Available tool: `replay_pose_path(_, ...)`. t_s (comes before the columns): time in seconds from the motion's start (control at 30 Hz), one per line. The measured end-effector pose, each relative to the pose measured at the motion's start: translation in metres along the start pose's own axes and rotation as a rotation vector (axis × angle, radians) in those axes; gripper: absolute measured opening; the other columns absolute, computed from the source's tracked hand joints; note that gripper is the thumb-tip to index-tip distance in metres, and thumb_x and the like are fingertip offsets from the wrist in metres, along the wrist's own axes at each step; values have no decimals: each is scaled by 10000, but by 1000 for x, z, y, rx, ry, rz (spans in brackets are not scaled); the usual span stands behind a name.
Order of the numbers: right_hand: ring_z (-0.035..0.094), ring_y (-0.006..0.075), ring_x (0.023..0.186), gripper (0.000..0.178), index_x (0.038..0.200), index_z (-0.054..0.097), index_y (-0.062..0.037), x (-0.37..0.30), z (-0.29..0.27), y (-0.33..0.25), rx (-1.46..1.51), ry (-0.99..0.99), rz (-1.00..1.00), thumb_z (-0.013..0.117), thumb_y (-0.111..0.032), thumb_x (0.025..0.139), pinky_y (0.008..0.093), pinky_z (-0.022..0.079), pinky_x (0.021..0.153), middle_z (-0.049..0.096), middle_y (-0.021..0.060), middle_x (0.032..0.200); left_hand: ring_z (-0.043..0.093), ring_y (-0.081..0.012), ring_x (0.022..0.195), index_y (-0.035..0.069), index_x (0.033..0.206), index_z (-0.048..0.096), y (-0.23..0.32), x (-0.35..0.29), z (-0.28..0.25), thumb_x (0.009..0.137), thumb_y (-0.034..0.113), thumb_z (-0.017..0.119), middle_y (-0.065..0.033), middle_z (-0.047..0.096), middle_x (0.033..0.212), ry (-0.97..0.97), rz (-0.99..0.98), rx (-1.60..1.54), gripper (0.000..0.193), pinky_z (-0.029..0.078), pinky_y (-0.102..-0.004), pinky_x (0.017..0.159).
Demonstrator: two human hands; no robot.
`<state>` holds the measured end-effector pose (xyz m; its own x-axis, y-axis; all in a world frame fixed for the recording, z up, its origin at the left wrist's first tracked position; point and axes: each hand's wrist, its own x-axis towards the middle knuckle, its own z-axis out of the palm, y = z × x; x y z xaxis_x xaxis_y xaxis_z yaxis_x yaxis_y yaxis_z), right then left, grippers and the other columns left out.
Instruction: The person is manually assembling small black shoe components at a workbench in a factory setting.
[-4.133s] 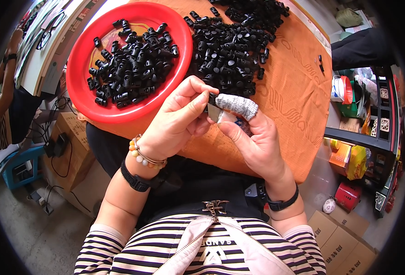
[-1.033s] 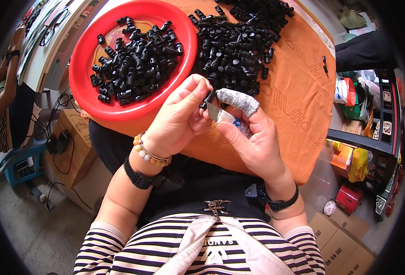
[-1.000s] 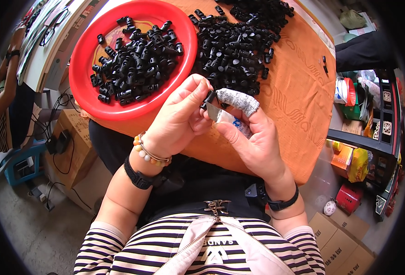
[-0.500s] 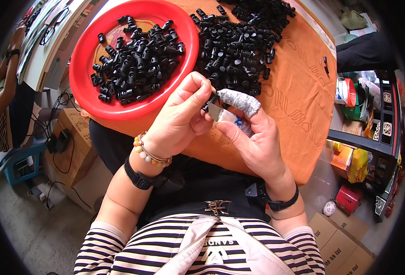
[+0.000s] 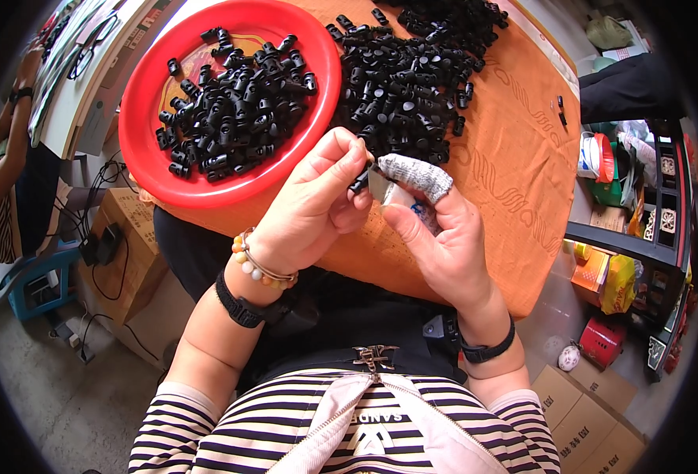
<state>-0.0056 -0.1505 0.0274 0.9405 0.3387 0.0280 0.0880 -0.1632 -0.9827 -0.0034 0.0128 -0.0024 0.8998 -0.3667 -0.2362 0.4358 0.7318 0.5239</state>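
A: What are the fingers of the left hand (image 5: 317,189) doing?
B: The thumb and forefinger are pinched together at their tips, and a small black piece (image 5: 360,180) sits in that grip, partly hidden by the fingers.

A: And the right hand (image 5: 452,249)?
B: Its thumb and fingers are closed around a flat metal blade (image 5: 379,188) with a white wrapping (image 5: 397,197) marked in blue. A grey knit cover (image 5: 420,175) sheathes the forefinger, which arches over the top.

A: Does the blade touch the piece?
B: It's right beside it; I can't tell whether they touch.

A: What's on the wrists?
B: On the left, a bead bracelet (image 5: 254,270) and a black strap (image 5: 237,304); on the right, another dark band (image 5: 491,349).

A: Beyond the hands?
B: A red tray (image 5: 207,194) full of similar black pieces is ahead and to the left. Just right of it, a big black heap (image 5: 396,95) lies on an orange cloth (image 5: 499,245).

A: Further out?
B: Cardboard boxes (image 5: 578,426) at lower right, a blue stool (image 5: 37,299) on the left, and another person's arm (image 5: 11,162) above it.
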Motion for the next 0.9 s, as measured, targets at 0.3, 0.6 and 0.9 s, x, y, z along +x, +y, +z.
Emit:
replay_pose_path(0.3, 616, 143, 769, 359, 1139, 533, -10, 1, 4, 2, -6, 19, -67, 645, -90, 808, 257, 483, 662, 635, 117, 917, 286, 8, 473, 132, 930, 448, -1, 1, 1, 949, 235, 444, 50, 471, 652, 33, 31, 13, 104, 179, -147, 402)
replay_pose_path(0.6, 545, 99, 660, 324, 1115, 556, -12, 1, -2, 7, -39, -3, -60, 646, -84, 812, 237, 452, 600, 595, 44, 783, 304, -3, 482, 138, 947, 451, 0, -1, 5, 953, 237, 436, 32, 465, 649, 49, 25, 36, 101, 233, -141, 435)
replay_pose_path(0.9, 536, 71, 804, 408, 1213, 458, 15, 2, -3, 0, 27, 24, -21, 602, -132, 860, 201, 449, 711, 592, 59, 927, 374, -6, 540, 140, 966, 448, -2, 0, -2, 953, 232, 432, 29, 480, 713, -80, 21, 16, 94, 262, -143, 443)
